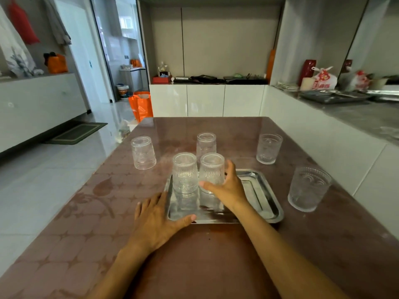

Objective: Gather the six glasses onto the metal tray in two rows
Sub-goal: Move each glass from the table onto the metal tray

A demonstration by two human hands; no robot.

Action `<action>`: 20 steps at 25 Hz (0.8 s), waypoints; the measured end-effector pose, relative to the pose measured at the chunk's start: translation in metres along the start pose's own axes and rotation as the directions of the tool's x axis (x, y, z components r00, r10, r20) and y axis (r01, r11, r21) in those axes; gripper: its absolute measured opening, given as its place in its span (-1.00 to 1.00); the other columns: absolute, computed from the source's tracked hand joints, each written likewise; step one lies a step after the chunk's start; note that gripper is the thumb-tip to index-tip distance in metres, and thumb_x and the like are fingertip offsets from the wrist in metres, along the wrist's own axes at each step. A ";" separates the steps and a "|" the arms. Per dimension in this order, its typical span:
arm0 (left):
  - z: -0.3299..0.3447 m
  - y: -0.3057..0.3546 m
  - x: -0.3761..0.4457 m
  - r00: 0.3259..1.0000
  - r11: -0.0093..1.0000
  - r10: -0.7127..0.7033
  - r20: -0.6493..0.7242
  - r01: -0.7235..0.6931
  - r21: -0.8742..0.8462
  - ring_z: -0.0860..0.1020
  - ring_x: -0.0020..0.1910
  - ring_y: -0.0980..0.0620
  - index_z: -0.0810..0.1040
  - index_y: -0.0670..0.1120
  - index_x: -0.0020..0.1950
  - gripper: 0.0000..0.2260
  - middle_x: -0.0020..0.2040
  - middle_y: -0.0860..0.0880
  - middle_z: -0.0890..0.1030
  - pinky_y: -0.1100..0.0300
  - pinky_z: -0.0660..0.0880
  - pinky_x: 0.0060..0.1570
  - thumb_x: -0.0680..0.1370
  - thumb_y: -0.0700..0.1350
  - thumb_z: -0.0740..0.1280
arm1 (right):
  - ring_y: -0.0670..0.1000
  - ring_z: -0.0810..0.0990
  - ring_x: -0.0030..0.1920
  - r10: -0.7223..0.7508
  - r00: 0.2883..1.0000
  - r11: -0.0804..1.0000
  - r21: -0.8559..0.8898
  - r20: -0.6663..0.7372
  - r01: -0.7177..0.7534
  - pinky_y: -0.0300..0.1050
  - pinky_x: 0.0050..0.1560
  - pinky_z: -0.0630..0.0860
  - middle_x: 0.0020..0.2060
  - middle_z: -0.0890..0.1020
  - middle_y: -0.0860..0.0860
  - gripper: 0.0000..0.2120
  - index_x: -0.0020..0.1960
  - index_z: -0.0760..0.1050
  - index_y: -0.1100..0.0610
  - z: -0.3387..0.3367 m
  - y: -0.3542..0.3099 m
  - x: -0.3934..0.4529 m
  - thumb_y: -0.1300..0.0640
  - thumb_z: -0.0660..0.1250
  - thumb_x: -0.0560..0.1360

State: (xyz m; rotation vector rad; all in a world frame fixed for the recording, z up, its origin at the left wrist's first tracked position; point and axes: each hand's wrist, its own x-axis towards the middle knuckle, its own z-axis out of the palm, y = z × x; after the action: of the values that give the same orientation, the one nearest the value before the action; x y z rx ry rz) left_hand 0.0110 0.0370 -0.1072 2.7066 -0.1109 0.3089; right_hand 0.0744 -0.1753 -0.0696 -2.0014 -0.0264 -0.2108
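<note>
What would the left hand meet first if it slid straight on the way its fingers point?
Probably the tray's left edge alongside it, then the left glass on the tray; depth is unclear. The left hand lies flat, pointing forward.

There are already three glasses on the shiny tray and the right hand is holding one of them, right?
Not quite: the head view shows two glasses on the tray, not three. The left glass stands free, and the right hand does hold the second glass. The other four sit on the table.
</note>
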 end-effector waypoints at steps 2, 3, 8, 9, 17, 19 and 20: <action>-0.001 0.001 0.000 1.000 1.000 0.003 0.019 -0.004 0.007 0.39 0.36 -0.07 -0.08 0.21 0.57 -0.01 0.39 -0.01 0.46 -0.18 0.25 0.42 0.25 0.66 0.00 | 0.02 0.38 0.39 -0.114 0.981 0.991 0.054 -0.157 0.124 0.01 0.31 0.43 0.45 0.37 0.00 -0.13 0.54 0.12 -0.05 -0.028 0.000 -0.022 0.01 0.55 0.38; -0.002 0.003 0.000 1.000 1.000 0.003 0.023 -0.004 0.008 0.39 0.37 -0.07 -0.06 0.19 0.57 -0.01 0.40 -0.01 0.45 -0.19 0.25 0.42 0.25 0.66 -0.01 | -0.08 0.40 0.36 -0.219 0.917 0.972 0.010 -0.334 0.235 -0.12 0.27 0.43 0.42 0.41 -0.05 -0.22 0.51 0.18 -0.06 -0.049 0.000 -0.036 0.05 0.51 0.41; -0.006 0.005 0.000 0.999 0.999 0.030 0.041 -0.032 0.039 0.40 0.37 -0.10 -0.10 0.19 0.57 0.01 0.39 -0.05 0.47 -0.20 0.28 0.40 0.23 0.67 -0.09 | 0.05 0.28 0.45 -0.051 0.699 0.997 0.006 -0.713 0.079 -0.16 0.24 0.29 0.53 0.22 0.02 0.01 0.57 -0.04 -0.05 -0.147 0.036 -0.065 0.03 0.55 0.35; -0.006 0.006 0.000 0.999 0.999 0.029 0.041 -0.031 0.040 0.40 0.37 -0.11 -0.07 0.18 0.58 0.02 0.39 -0.05 0.47 -0.20 0.28 0.40 0.23 0.68 -0.10 | 0.11 0.31 0.44 0.090 0.764 0.995 0.092 -0.639 -0.040 -0.13 0.24 0.29 0.52 0.25 0.08 0.07 0.58 -0.06 0.00 -0.155 0.045 -0.062 0.09 0.59 0.32; -0.004 0.006 0.000 1.000 1.000 0.010 0.004 -0.010 0.028 0.42 0.33 -0.06 0.15 0.13 0.53 -0.02 0.35 -0.01 0.50 -0.17 0.29 0.39 0.25 0.66 -0.03 | -0.04 0.56 -0.01 0.038 0.952 0.990 -0.119 -0.303 -0.078 -0.30 -0.16 0.50 0.16 0.55 0.00 -0.16 0.40 0.27 0.05 -0.159 0.057 -0.031 0.20 0.63 0.26; -0.001 0.003 0.001 1.000 1.000 0.007 -0.002 -0.007 0.027 0.41 0.34 -0.06 0.12 0.15 0.54 -0.03 0.36 -0.01 0.48 -0.16 0.29 0.39 0.26 0.66 -0.01 | -0.18 0.54 -0.13 -0.055 0.975 0.979 -0.206 -0.214 0.010 -0.39 -0.33 0.42 0.01 0.53 -0.14 -0.21 0.28 0.32 -0.10 -0.161 0.038 -0.023 0.05 0.66 0.18; 0.000 0.002 0.001 1.000 0.999 0.009 -0.008 -0.008 0.032 0.42 0.34 -0.06 0.12 0.15 0.54 -0.03 0.35 -0.01 0.49 -0.15 0.30 0.38 0.26 0.66 -0.01 | -0.18 0.53 -0.15 -0.074 0.982 0.970 -0.240 -0.175 0.031 -0.35 -0.36 0.44 -0.01 0.51 -0.16 -0.23 0.24 0.32 -0.13 -0.161 0.028 -0.018 -0.02 0.66 0.16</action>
State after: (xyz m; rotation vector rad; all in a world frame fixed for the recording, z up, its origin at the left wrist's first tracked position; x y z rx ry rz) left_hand 0.0120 0.0350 -0.1059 2.7366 -0.1162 0.3266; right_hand 0.0378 -0.3304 -0.0310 -2.2122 0.0655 -0.4494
